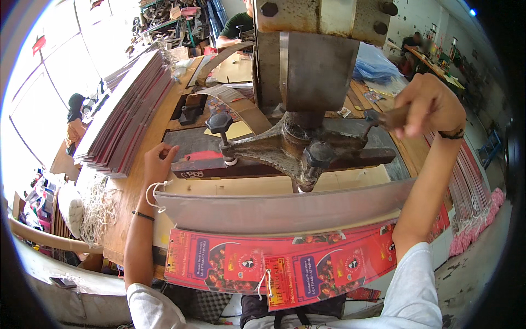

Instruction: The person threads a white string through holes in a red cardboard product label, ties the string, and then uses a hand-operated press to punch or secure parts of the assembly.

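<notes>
A heavy metal press head [290,145] with dark star knobs stands before me above a long dark bar [285,164]. My left hand [159,158] is beside the bar's left end, its fingers curled with nothing visible in them. My right hand [430,104], raised at the press's right side, is closed around a brown piece [394,118] by a knob; blur hides its kind. In front of the bar stretches a greyish translucent strip [285,209], with a white cord loop [156,197] at its left end. Red printed hanging banners [230,262] with clear covers lie nearest my body.
At the left rises a tall stack of sheets [129,112], with a bundle of white cords [97,211] below it. More stacked strips with pink cords [479,222] hang at the right. Blue plastic sheets [378,64] lie behind the press. Other people work in the background.
</notes>
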A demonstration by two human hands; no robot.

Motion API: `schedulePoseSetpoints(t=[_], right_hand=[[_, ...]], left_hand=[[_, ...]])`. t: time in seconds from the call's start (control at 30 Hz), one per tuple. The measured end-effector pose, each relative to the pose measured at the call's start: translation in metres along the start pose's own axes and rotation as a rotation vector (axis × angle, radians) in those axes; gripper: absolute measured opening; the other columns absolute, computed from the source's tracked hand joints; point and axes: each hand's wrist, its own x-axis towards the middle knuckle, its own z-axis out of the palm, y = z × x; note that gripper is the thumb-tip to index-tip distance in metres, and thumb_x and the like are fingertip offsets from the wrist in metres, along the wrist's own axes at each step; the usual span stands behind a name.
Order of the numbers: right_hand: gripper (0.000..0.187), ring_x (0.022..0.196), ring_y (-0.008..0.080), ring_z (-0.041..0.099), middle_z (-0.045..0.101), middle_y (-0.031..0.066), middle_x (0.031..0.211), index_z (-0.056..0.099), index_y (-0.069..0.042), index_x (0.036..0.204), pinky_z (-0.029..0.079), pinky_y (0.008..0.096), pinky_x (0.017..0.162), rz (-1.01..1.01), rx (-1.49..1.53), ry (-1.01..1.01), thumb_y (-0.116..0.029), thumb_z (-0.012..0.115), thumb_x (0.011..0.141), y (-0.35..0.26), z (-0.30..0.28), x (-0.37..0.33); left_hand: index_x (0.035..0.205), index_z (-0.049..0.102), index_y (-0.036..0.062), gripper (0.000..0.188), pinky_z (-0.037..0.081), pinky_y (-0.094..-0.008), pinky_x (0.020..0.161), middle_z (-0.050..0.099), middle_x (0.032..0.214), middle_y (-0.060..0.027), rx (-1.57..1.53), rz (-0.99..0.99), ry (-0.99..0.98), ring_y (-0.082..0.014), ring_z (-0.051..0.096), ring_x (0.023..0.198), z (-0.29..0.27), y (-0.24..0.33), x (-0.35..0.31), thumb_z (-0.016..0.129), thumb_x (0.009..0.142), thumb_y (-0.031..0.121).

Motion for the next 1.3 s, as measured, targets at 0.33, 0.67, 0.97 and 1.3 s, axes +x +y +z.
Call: schedulePoseSetpoints(t=[0.33, 0.67, 0.97, 1.3], right_hand=[[0.02, 0.075, 0.0157, 0.064, 0.067, 0.0092, 0.084, 0.071, -0.002, 0.081, 0.049, 0.0264, 0.069, 0.102, -0.151, 0.281, -0.021, 0.077, 0.077, -0.007, 0.016, 0.012], [0.023, 0.066, 0.0192, 0.062, 0.066, 0.0122, 0.082, 0.072, -0.006, 0.076, 0.048, 0.0283, 0.066, 0.063, -0.251, 0.289, -0.029, 0.072, 0.074, -0.02, 0.023, 0.014], [0.035, 0.067, 0.0162, 0.063, 0.068, 0.0078, 0.075, 0.073, -0.003, 0.08, 0.05, 0.0283, 0.065, -0.08, -0.075, -0.028, -0.038, 0.072, 0.082, -0.014, 0.007, 0.012], [0.038, 0.053, 0.012, 0.055, 0.063, 0.0123, 0.073, 0.068, -0.005, 0.065, 0.044, 0.024, 0.051, 0.335, -0.118, 0.248, -0.039, 0.076, 0.08, 0.014, 0.01, 0.019]], left_hand=[[0.078, 0.066, -0.0039, 0.021, 0.038, -0.0264, 0.05, 0.06, 0.059, -0.0048, -0.019, -0.072, -0.108, -0.0076, 0.049, 0.054, -0.002, -0.002, -0.001, 0.073, 0.084, 0.015], [0.078, 0.067, -0.0022, 0.018, 0.039, -0.0271, 0.049, 0.061, 0.059, -0.0054, 0.014, -0.082, -0.216, -0.0086, 0.052, 0.053, -0.006, -0.005, -0.002, 0.073, 0.084, 0.014], [0.079, 0.068, -0.0019, 0.018, 0.037, -0.028, 0.048, 0.06, 0.058, -0.0052, 0.04, -0.037, -0.23, -0.0087, 0.05, 0.052, -0.005, 0.008, -0.003, 0.073, 0.084, 0.015], [0.08, 0.068, -0.0022, 0.02, 0.038, -0.0285, 0.048, 0.06, 0.058, -0.0067, 0.027, -0.038, -0.261, -0.0094, 0.05, 0.051, -0.007, -0.003, -0.005, 0.071, 0.085, 0.017]])
